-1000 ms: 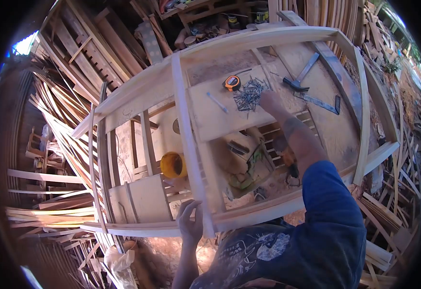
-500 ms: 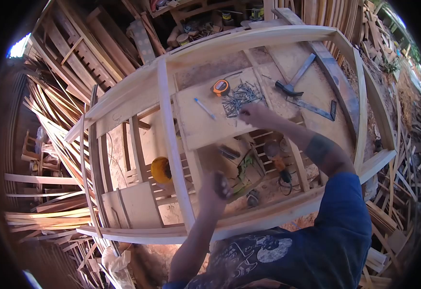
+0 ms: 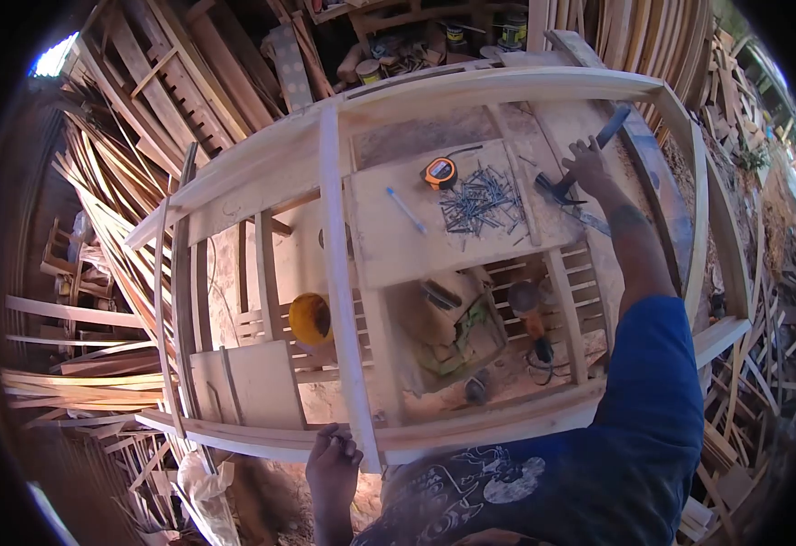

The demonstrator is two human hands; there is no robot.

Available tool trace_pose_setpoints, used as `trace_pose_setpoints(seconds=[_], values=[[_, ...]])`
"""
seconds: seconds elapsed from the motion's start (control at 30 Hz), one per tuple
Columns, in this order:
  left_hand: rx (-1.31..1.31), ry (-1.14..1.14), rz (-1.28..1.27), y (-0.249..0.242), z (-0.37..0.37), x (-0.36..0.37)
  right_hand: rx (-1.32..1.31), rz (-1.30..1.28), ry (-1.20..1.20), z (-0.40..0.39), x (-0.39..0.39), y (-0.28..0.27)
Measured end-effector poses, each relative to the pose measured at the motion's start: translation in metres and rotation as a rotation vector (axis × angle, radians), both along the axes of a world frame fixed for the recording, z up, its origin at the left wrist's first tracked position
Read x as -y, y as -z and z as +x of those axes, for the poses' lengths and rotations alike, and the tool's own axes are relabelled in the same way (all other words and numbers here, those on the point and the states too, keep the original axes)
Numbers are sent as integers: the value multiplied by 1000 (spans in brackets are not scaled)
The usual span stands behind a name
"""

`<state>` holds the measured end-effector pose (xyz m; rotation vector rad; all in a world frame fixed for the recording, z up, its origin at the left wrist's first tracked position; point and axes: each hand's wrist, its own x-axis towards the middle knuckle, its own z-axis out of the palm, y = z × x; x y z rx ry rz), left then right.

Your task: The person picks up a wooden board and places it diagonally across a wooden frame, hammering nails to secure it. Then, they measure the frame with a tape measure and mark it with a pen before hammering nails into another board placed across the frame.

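My right hand (image 3: 587,166) is closed around the handle of a hammer (image 3: 613,126), whose dark claw head lies over the board on the right side. My left hand (image 3: 332,457) is at the near rail of the wooden frame, beside the lower end of the pale crosspiece (image 3: 334,237). Its fingers are curled together, and what they hold is too small to make out. Loose nails (image 3: 482,202) lie in a pile on a flat board (image 3: 389,250), left of the hammer. An orange tape measure (image 3: 439,172) and a blue-capped pen (image 3: 406,209) lie beside them.
A metal square (image 3: 591,220) lies by the hammer. Below the frame are a yellow round object (image 3: 309,318) and an orange-and-black power tool (image 3: 534,328) with a cord. Stacked timber strips (image 3: 111,246) crowd the left, and wood scraps (image 3: 735,437) the right.
My right hand has moved from the nail pile to the hammer's handle and closed on it. My left hand has drawn back and left, from over the frame's opening to its near rail.
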<state>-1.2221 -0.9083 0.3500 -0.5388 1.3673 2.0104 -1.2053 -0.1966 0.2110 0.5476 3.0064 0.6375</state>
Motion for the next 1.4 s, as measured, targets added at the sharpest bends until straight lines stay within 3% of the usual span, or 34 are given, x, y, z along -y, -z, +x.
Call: trace_pose_setpoints(seconds=[0.1, 0.2, 0.3, 0.4, 0.47, 0.63, 0.83, 0.93, 1.1, 1.13, 1.23, 1.4], values=[[-56, 99, 89, 1, -3, 10, 93, 83, -77, -2, 23, -50], [-90, 181, 137, 5, -7, 21, -55, 178, 57, 17, 38, -76], [-95, 226, 214, 11, -15, 38, -239, 64, 264, 53, 73, -109], [-70, 416, 332, 25, -39, 59, -370, -196, 434, 91, 146, -151], [-79, 443, 245, 20, -50, 62, -579, -313, 493, 121, 201, -163], [-200, 736, 140, 42, -116, 118, -1023, -501, 730, 186, 378, -163], [-476, 1002, -2, 37, -153, 152, -1565, -1038, 1068, 236, 629, -91], [-753, 1193, -57, 36, -154, 135, -1602, -1175, 1314, 249, 727, -55], [-1335, 1357, 215, 35, -128, 70, -1511, -1360, 1637, 248, 841, -10], [-1526, 1353, 299, 42, -121, 56, -1475, -1403, 1625, 249, 857, -4], [-1723, 1437, 496, 56, -103, 29, -1387, -1534, 1581, 247, 889, 0], [-1647, 1554, 488, 86, -100, 22, -1491, -1565, 1407, 240, 908, -41]])
